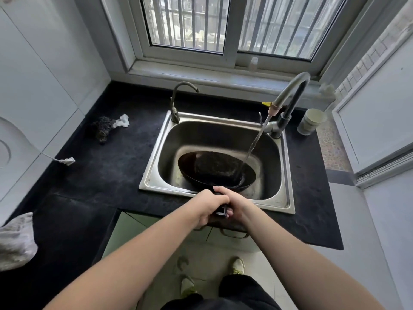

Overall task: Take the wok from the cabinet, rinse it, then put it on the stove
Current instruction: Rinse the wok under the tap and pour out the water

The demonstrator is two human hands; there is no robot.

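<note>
Both bare forearms are reaching forward and converging over the front rim of the sink (154, 175). The left hand (210, 205) is curling its fingers around the dark handle (221, 210) of the wok (215, 170), knuckles up, and the right hand (232, 202) is wrapping the same handle just beside it, thumb lying along the top toward the pan. The two hands are touching, with the squared black end of the handle showing between them.

The wok is sitting inside the basin, tilted so its round blackened bowl is facing the camera; its inner surface is looking rough and mottled in the middle and smoother and glossier near the rim. A thin stream of water (252, 146) is falling slantwise from the tall curved faucet (290, 97) at the right rear corner and striking the right side of the wok.

The sink is brushed stainless steel with rounded corners, set into a matte black speckled countertop (111, 166). A smaller goose-neck tap (178, 99) is standing at the left rear corner. A pale cup (311, 121) is standing right of the faucet, and a dark scrubby wad (102, 128) with a white scrap is lying on the counter to the left
</note>
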